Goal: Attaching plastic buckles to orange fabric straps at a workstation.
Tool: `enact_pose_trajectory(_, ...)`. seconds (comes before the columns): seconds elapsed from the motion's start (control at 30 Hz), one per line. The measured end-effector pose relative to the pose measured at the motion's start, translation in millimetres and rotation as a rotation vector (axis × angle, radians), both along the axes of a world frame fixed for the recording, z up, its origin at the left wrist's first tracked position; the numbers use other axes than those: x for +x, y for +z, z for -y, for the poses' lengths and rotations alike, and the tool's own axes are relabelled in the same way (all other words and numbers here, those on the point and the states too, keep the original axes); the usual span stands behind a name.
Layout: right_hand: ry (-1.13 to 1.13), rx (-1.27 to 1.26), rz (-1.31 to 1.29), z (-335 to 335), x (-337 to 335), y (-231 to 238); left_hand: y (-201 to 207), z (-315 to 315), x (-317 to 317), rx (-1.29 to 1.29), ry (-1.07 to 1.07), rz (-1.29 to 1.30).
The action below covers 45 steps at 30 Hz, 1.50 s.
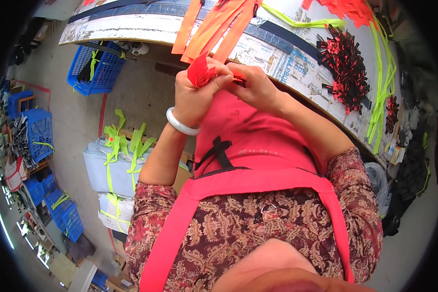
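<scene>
My left hand [202,92] is closed around a bunched bright red-orange fabric strip [198,72], whose folded end sticks up above the fingers. Close beside it, my right hand [258,85] is closed in a pinch, with a small red and black bit [239,77] showing between the two hands. Both hands are held in front of my red apron [258,131], at the table's near edge. Just beyond them, long orange fabric strips [219,31] hang over that edge. What lies inside my right fingers is mostly hidden.
On the worktable [277,63] lie a pile of small black-and-red pieces [344,68], yellow-green strips [382,87] and more orange pieces [345,9]. A blue basket [95,68] stands beyond its left end. Pale bundles tied with yellow-green strips [113,165] are at my left.
</scene>
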State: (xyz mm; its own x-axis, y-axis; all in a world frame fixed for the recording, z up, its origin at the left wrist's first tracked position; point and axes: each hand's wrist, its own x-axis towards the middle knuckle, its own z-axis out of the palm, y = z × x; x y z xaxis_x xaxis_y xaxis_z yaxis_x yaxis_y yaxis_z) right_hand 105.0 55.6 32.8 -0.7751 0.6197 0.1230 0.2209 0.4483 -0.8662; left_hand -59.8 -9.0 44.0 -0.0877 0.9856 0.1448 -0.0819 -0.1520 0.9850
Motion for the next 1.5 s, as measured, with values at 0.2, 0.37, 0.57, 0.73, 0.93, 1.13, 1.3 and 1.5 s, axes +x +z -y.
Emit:
enact_pose_trajectory(0.2,0.034,0.153,-0.262,-3,-12,-17,7,-2,2,0.109,-0.030,-0.072)
enact_pose_trajectory(0.37,-0.203,-0.019,0.004,-64,1,0,11,-6,-11,-0.153,0.075,0.342)
enact_pose_trajectory(0.57,-0.531,-0.106,-0.089,-191,37,7,-12,-14,-12,-0.356,-0.115,0.507)
enact_pose_trajectory(0.73,-0.289,-0.200,-0.017,-85,24,11,-26,-12,-2,-0.448,-0.270,0.608)
enact_pose_trajectory(0.93,-0.106,-0.131,0.020,-14,18,2,-32,-16,16,-0.545,-0.414,0.479)
enact_pose_trajectory(1.13,-0.255,-0.324,-0.048,-19,36,-2,-35,-9,22,-0.599,-0.475,0.444)
enact_pose_trajectory(1.3,-0.326,0.014,-0.026,-1,37,10,-38,-7,22,-0.679,-0.520,0.657)
enact_pose_trajectory(1.5,-0.364,0.042,-0.172,10,38,-17,-46,-6,27,-0.686,-0.538,0.587)
